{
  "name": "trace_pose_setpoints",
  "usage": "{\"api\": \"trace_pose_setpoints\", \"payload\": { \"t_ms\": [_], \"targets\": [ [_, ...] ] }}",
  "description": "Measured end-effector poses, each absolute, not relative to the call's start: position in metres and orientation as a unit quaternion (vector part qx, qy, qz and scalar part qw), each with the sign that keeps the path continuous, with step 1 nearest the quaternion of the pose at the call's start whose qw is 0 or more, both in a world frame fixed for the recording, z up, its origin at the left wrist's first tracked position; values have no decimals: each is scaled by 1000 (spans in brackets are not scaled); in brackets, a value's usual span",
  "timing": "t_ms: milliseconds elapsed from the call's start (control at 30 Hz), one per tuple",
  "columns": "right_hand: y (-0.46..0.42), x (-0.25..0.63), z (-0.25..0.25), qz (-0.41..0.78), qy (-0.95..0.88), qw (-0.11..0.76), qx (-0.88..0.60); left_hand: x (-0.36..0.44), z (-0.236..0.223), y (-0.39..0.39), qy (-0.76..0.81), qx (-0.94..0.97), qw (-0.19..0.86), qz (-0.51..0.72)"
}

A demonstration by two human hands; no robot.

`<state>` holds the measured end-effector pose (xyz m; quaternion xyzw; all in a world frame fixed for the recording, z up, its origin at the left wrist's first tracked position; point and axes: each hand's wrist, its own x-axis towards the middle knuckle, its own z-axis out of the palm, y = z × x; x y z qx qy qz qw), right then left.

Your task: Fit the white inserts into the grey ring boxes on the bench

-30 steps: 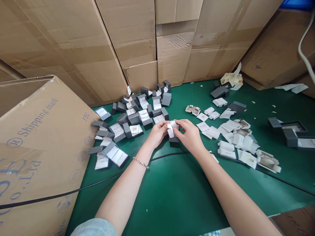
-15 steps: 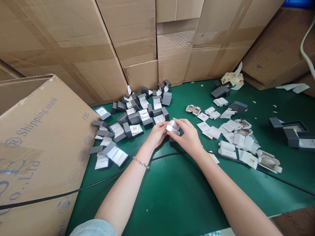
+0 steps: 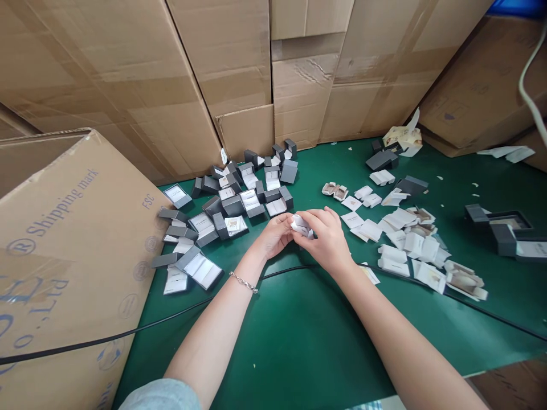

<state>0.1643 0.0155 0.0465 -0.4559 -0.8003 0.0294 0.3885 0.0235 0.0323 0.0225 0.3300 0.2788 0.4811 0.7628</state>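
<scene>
My left hand and my right hand meet over the middle of the table, their fingers closed around a small white folded card insert. Much of the insert is hidden behind my fingers. Just left of my hands lie several small dark grey gift boxes with raised lids and white linings, such as the grey box. To the right, several loose white card inserts are spread out, some folded and some flat.
Green tabletop lies beneath everything. A black cable crosses it below my hands. An open carton stands at the left, and stacked cartons wall the back. More grey boxes sit at the far right.
My right hand's fingers have closed further over the white insert, which has turned and shows less. The dark grey box seen under the hands earlier is now hidden. The surrounding boxes stay put.
</scene>
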Motion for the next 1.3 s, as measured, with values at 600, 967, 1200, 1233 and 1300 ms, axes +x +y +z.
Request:
{"api": "trace_pose_setpoints", "payload": {
  "t_ms": [600, 967, 1200, 1233, 1300],
  "targets": [
    [16, 169, 48, -71, -830, 345, -433, 23, 25, 33, 235, 350, 772, 475],
    [18, 172, 52, -9, -849, 342, -403, 24, 23, 35, 277, 333, 762, 482],
    [20, 172, 52, 53, -838, 307, -448, 27, 21, 36, 301, 346, 742, 488],
    [20, 172, 52, 71, -837, 296, -455, 27, 20, 36, 307, 352, 737, 489],
    [20, 174, 53, 98, -834, 279, -465, 28, 20, 35, 322, 365, 723, 491]
  ]
}}
